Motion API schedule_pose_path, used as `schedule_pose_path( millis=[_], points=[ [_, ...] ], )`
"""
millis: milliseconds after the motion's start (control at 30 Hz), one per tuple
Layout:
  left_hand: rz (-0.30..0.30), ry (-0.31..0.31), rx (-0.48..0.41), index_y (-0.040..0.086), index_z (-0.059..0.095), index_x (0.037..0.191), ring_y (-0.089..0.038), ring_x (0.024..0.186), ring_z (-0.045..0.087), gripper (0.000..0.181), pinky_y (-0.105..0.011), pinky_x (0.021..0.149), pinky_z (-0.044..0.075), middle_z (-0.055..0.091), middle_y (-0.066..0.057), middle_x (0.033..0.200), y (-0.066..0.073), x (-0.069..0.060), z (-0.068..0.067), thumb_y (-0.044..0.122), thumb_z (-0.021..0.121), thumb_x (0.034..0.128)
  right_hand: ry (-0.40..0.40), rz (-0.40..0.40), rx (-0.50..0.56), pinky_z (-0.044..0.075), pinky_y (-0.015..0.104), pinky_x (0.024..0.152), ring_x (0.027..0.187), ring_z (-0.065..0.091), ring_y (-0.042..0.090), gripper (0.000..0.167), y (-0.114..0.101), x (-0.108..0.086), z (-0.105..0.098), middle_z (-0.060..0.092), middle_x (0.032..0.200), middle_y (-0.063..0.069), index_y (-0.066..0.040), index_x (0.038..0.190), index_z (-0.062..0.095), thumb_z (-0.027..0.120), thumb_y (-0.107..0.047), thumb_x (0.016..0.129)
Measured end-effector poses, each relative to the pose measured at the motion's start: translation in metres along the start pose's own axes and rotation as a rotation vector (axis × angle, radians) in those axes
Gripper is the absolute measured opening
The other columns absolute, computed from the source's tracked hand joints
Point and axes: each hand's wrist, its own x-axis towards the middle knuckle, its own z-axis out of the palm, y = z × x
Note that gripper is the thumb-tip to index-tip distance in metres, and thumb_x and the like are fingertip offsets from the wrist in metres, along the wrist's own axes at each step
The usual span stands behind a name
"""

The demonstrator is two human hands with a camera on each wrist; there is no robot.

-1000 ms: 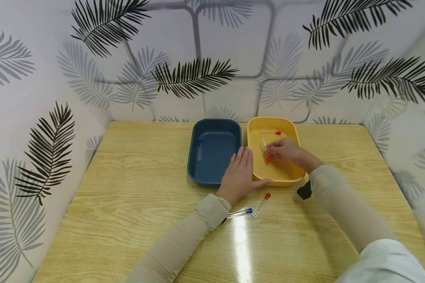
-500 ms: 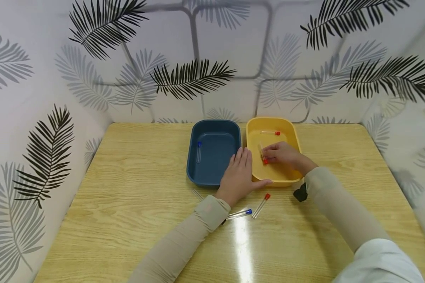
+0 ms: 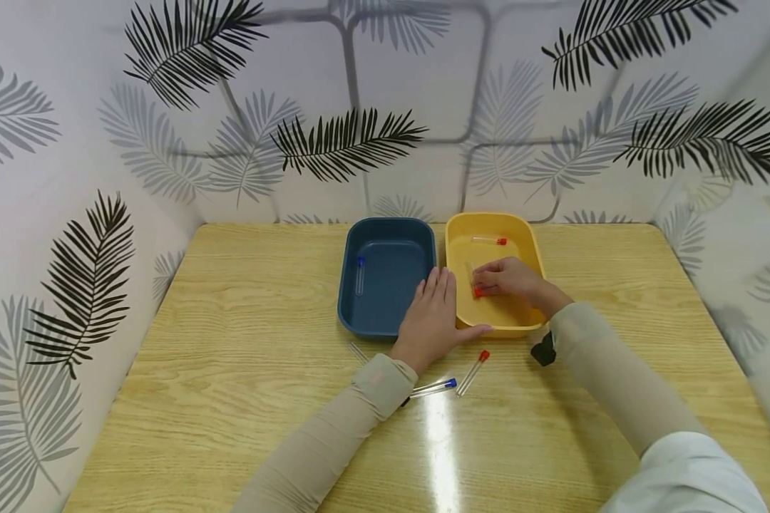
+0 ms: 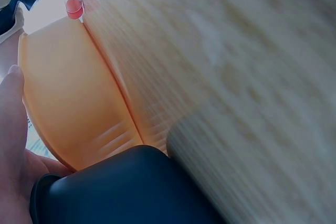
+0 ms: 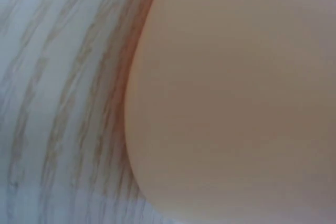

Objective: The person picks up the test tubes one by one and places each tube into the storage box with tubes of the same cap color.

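In the head view my right hand point(image 3: 512, 276) is inside the yellow tray point(image 3: 531, 329), its fingers pinching a clear test tube with a red cap point(image 3: 478, 293) low near the tray floor. The tube is partly hidden by the fingers. My left hand point(image 3: 426, 318) rests over the adjoining rims of the yellow tray and the dark blue tray point(image 3: 388, 335), fingers straight, thumb spread along the yellow tray's near rim. In the left wrist view, the left hand point(image 4: 13, 135) touches the yellow tray point(image 4: 79, 98) and blue tray point(image 4: 131, 192). The right wrist view shows only the yellow tray's wall point(image 5: 220, 103) beside the table.
Another red-capped tube point(image 3: 490, 240) lies at the back of the yellow tray. A blue-capped tube point(image 3: 360, 278) lies in the blue tray. On the wooden table point(image 3: 231, 342), in front, are a red-capped tube point(image 3: 473, 372), a blue-capped tube point(image 3: 436, 387) and a partly hidden tube point(image 3: 358, 352).
My right hand has moved slightly left and toward me inside the yellow tray, carrying the red-capped test tube lower. It has barely moved in the last half second. The left hand stays in place.
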Motion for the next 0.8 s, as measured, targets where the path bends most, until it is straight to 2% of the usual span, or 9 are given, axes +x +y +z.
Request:
schedule_pose_path(
  millis=[233,567,800],
  points=[
    [0.006,0.014,0.005,0.002,0.015,0.148,-0.023,0.141,0.006,0.118,-0.040,0.112,0.012,0.015,-0.011,0.154,0.0003,-0.0010,-0.0001,0.088,0.019,0.0682,0.002,-0.018,0.018,0.050,0.032,0.083,0.100,0.063,0.029,0.037,0.0021,0.0001,0.0028,0.061,0.113,0.025,0.010,0.122,0.052,0.050,-0.017,0.097],
    [0.009,0.020,0.004,0.002,0.016,0.148,-0.023,0.141,0.007,0.117,-0.040,0.112,0.012,0.015,-0.011,0.153,0.0008,-0.0008,0.0000,0.088,0.019,0.0686,0.018,-0.002,0.012,0.050,0.031,0.083,0.099,0.063,0.028,0.038,0.0030,0.0004,0.0036,0.061,0.113,0.024,0.009,0.123,0.053,0.049,-0.019,0.098],
    [0.009,0.014,0.031,0.002,0.015,0.148,-0.023,0.141,0.006,0.117,-0.039,0.112,0.011,0.015,-0.011,0.154,0.0006,0.0005,0.0010,0.088,0.017,0.0687,0.025,-0.010,0.010,0.050,0.031,0.083,0.099,0.063,0.030,0.037,0.0002,-0.0015,0.0048,0.061,0.111,0.025,0.009,0.121,0.054,0.048,-0.019,0.098]
  ],
)
